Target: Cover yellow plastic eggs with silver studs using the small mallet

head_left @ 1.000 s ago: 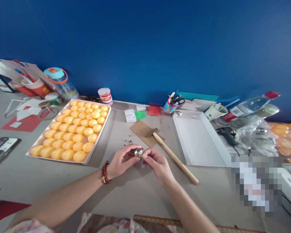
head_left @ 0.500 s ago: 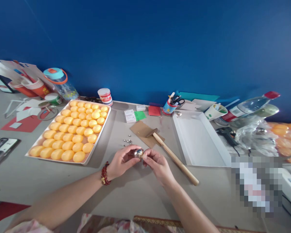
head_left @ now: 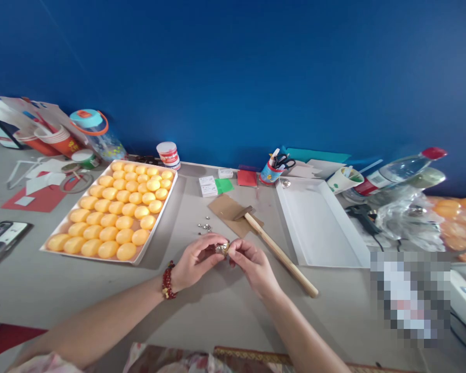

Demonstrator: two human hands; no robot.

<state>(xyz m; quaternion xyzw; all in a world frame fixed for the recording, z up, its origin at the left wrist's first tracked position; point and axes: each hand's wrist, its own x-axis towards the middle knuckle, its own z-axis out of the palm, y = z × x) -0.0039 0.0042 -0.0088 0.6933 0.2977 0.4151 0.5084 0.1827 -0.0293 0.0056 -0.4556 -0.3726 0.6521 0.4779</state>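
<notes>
On the grey table (head_left: 225, 316), the tray of yellow balls (head_left: 159, 216) and the white tray (head_left: 322, 225) could be jogged by a wide arm sweep. The hammer (head_left: 279, 252) slants near the right hand (head_left: 253, 265), so a careless outward move might knock it. The shiny ball (head_left: 222, 248) is between both hands: the left hand (head_left: 193, 263) curls thumb and fingers around it, while the right thumb and forefinger pinch its edge. Its smooth, round surface could slip if either grip slackens, perhaps scattering the metal bits (head_left: 206, 227) beyond. Counted: one table, two trays, one hammer, two hands, three small white boxes (head_left: 208, 190), over thirty yellow balls, one held shiny ball, and roughly six metal bits, too bunched to be sure.
</notes>
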